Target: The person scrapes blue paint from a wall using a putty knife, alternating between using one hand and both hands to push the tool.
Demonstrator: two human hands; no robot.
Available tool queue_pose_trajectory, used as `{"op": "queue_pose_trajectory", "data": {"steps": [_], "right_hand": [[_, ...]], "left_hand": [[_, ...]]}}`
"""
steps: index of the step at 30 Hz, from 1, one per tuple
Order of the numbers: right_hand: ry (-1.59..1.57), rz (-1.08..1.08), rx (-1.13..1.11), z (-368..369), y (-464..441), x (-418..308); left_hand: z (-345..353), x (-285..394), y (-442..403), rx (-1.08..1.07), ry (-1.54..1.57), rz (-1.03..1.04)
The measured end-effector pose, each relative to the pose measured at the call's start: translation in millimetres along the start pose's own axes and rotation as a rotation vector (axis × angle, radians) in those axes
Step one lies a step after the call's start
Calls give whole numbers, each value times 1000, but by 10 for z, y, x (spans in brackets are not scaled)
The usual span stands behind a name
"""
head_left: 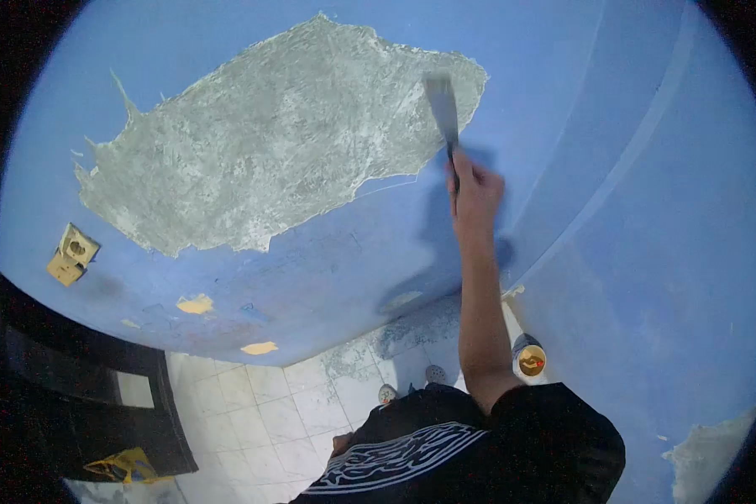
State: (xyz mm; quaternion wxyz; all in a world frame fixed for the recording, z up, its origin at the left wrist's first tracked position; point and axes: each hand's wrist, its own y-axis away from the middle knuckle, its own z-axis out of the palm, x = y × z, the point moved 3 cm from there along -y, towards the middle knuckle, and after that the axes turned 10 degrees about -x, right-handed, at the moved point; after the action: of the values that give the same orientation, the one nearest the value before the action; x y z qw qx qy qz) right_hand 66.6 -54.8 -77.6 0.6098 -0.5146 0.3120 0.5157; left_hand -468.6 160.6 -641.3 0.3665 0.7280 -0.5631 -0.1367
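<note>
My right hand (477,191) is closed round the handle of a scraper (444,109), raised in front of the blue wall. Its slightly blurred blade lies over the right end of a large grey bare patch (260,134) with ragged, peeled edges. Whether the blade touches the wall is hard to tell. Low beside my black shirt, a small part of my left hand (341,443) shows; its fingers are hidden.
A socket plate (77,247) sits on the left of the wall. On the tiled floor (265,412), flakes lie along the wall base. A round container (532,360) stands by the right wall. Dark furniture (76,395) with a yellow item (126,464) is at lower left.
</note>
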Motion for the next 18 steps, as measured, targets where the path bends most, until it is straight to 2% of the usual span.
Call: {"op": "queue_pose_trajectory", "data": {"steps": [4, 5, 6, 7, 8, 10, 11, 13, 14, 18], "right_hand": [[-206, -181, -90, 348, -482, -840], [-221, -228, -91, 363, -485, -1039], [-232, -276, -88, 351, -480, -1155], [-234, -289, -90, 310, -423, -1172], [-247, -225, -60, 233, -309, -1117], [-208, -153, -7, 82, -116, -876], [-161, -146, 21, 10, -36, -685], [-108, 5, 52, -94, 169, -403], [-106, -3, 50, -125, 221, -306], [-55, -15, -22, -80, -22, -120]], "left_hand": [[103, 280, 296, 57, -29, 21], [29, 279, 277, 225, -23, 152], [-63, 285, 301, 238, -25, 153], [-141, 242, 300, 175, 19, 10], [126, 199, 234, 188, 18, 17], [-113, 267, 21, 285, 219, -31], [-122, 304, -11, 295, 222, -26], [56, 356, -37, 298, 41, 65], [91, 383, -29, 229, -67, 155], [92, 422, -19, 221, -72, 180]]}}
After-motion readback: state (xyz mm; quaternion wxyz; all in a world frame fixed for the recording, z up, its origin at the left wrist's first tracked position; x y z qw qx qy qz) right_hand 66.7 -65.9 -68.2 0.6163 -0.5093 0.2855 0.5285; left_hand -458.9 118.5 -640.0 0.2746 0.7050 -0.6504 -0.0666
